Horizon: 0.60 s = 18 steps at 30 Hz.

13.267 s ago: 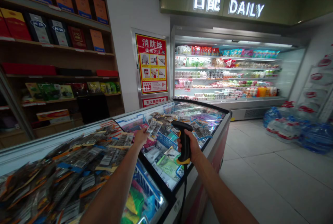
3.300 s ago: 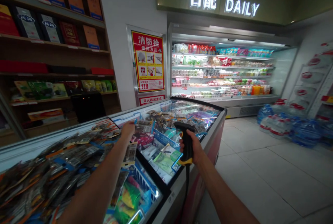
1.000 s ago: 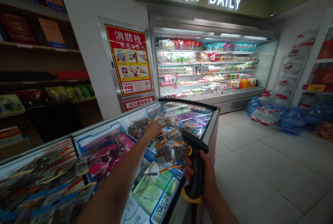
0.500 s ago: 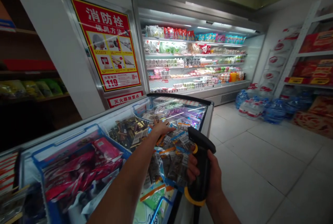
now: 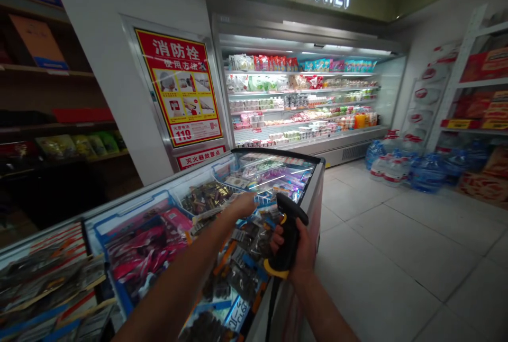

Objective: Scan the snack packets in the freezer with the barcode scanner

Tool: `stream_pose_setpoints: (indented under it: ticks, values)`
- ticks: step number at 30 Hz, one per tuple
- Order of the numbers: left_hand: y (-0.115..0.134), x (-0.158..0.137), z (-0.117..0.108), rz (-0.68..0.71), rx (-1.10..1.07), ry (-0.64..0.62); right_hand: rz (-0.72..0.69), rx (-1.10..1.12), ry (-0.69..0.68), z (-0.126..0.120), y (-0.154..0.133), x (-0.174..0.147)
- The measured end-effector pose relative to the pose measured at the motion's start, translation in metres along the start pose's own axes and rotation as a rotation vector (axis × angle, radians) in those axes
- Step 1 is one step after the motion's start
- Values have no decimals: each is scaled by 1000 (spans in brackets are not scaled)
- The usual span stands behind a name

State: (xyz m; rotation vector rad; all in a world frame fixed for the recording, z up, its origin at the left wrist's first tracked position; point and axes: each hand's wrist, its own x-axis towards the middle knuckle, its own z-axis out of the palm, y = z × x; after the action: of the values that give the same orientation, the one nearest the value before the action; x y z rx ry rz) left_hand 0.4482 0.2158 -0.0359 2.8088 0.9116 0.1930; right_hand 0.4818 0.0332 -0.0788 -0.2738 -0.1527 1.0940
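My right hand (image 5: 302, 252) is wrapped round the grip of a black and yellow handheld barcode scanner (image 5: 289, 239), its head pointing up and left, a cable hanging below. Reaching over an open chest freezer (image 5: 316, 194), my left hand (image 5: 246, 205) is above brown and clear plastic packets (image 5: 242, 236) with orange and blue edges. Its fingers are blurred and partly turned away, so whether they grip a packet does not show. To its left are gold-brown wrapped packets (image 5: 206, 196) and a blue-rimmed basket of pink packets (image 5: 148, 246).
Flat dark packets (image 5: 51, 284) fill the freezer's near left part. A lit refrigerated shelf (image 5: 301, 96) stands behind, with water bottles (image 5: 428, 172) at right on the tiled floor (image 5: 381, 257). A red fire-hydrant sign (image 5: 180, 88) hangs on the wall.
The view has shifted, so the sign and freezer sit further right. My left hand, earlier spread over the packets, is now blurred and closer to the scanner. My right hand keeps the scanner.
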Motion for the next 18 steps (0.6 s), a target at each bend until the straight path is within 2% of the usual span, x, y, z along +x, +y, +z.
stream_pose_setpoints:
  ticks: [3, 5, 9, 12, 15, 17, 18]
  values:
    - [27, 23, 3, 21, 1, 34, -64, 15, 5, -7, -5, -6]
    - [42, 36, 16, 134, 0, 33, -95, 12, 8, -11, -8, -9]
    - [55, 40, 44, 192, -9, -157, -119, -22, 23, -13, -9, -11]
    - [46, 26, 43, 236, 3, -165, -91, -48, 8, -10, -3, -11]
    - [22, 0, 18, 234, -54, -21, -51, -79, -6, -5, 5, -9]
    - [-3, -26, -6, 111, -123, 158, -15, -105, -5, 0, 9, -7]
    - [-17, -43, -18, 3, -135, 217, 7, -121, -9, 3, 11, -6]
